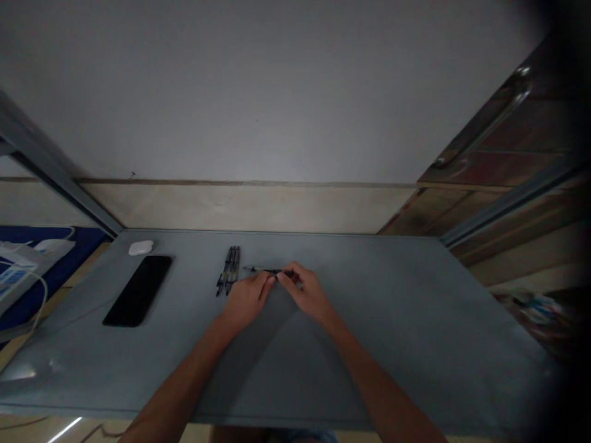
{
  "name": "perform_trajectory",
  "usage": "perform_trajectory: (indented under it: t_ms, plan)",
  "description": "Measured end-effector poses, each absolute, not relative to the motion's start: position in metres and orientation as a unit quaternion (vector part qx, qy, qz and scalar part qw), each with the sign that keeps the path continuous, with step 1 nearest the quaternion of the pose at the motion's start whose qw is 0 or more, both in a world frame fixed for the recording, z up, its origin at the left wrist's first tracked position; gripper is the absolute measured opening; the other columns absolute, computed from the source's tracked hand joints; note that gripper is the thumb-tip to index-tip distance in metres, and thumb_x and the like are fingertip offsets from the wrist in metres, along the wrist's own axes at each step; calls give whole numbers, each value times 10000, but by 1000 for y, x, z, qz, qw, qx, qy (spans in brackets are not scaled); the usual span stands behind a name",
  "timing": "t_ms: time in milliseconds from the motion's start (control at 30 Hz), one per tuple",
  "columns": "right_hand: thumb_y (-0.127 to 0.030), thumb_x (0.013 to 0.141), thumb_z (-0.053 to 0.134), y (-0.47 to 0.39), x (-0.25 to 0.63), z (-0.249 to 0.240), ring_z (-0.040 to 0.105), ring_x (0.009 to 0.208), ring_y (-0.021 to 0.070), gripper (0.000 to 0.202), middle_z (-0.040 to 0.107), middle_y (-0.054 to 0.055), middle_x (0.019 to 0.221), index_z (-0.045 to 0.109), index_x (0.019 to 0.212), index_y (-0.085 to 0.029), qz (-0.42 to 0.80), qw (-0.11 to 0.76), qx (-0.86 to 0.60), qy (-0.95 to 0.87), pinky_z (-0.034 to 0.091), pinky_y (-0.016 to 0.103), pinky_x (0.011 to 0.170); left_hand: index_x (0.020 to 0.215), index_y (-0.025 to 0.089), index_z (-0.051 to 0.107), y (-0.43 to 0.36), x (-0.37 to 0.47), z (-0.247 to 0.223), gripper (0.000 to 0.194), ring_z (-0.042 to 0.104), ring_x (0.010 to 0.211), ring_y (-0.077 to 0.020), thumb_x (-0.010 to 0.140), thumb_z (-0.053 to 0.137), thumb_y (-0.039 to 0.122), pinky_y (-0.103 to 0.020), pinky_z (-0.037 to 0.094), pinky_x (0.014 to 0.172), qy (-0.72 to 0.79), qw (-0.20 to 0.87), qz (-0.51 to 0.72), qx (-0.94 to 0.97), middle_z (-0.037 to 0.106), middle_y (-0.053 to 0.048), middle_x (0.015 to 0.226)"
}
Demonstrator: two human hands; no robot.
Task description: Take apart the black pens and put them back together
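Both my hands meet near the middle of the grey tabletop, fingertips almost touching. My left hand [248, 299] is closed in a pinch, and my right hand [307, 291] pinches opposite it. Between and just behind the fingertips runs a dark, slim pen [261, 269], lying roughly sideways with one end sticking out past the left fingers. Its right part is hidden by my right fingers. Left of it, close to my left hand, several similar dark pens [229, 269] lie side by side on the table, pointing away from me.
A black smartphone [138, 291] lies on the grey table [369, 320] at left, with a white earbud case [141, 247] beyond it. A pale wall [258, 206] rises behind the far edge. Metal posts [508, 197] stand at both far corners. A white cable [44, 298] hangs at left.
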State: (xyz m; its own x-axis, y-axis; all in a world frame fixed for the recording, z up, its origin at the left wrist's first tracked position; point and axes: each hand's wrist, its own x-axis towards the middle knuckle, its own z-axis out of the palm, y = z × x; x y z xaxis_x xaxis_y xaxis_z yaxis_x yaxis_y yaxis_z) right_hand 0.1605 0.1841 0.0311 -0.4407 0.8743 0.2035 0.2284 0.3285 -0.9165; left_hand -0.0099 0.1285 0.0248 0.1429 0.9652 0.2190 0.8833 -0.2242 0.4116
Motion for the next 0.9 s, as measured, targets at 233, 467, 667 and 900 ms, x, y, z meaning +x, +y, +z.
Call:
perform_trajectory:
  t_ms: [233, 467, 667, 900]
  plan:
    - [-488, 914, 479, 187, 163, 27, 385, 478, 117, 487, 416, -24, 485, 523, 527, -196, 390, 338, -393, -761, 259, 247, 468, 1082, 212, 578, 128, -9, 26, 314, 686, 834, -180, 997, 357, 419, -257, 480, 675, 576, 107, 210, 782, 711, -46, 954]
    - [-463, 921, 481, 186, 162, 30, 447, 547, 133, 399, 487, -13, 577, 549, 626, -203, 405, 327, -372, -769, 305, 246, 503, 1031, 193, 587, 127, -8, 29, 344, 684, 769, -182, 1006, 319, 407, -263, 475, 650, 602, 109, 216, 761, 708, -48, 882]
    - [-496, 917, 474, 185, 162, 29, 417, 482, 128, 482, 449, -24, 497, 526, 537, -204, 411, 322, -385, -761, 271, 251, 469, 1107, 226, 598, 128, -9, 28, 326, 691, 835, -185, 1001, 344, 401, -265, 487, 690, 577, 116, 209, 781, 719, -48, 1002]
    - [-448, 914, 507, 184, 162, 32, 479, 553, 139, 355, 543, -13, 594, 585, 660, -212, 419, 332, -369, -761, 322, 248, 502, 987, 205, 609, 126, -7, 31, 375, 691, 741, -194, 1005, 299, 417, -261, 459, 617, 616, 101, 203, 754, 717, -42, 836]
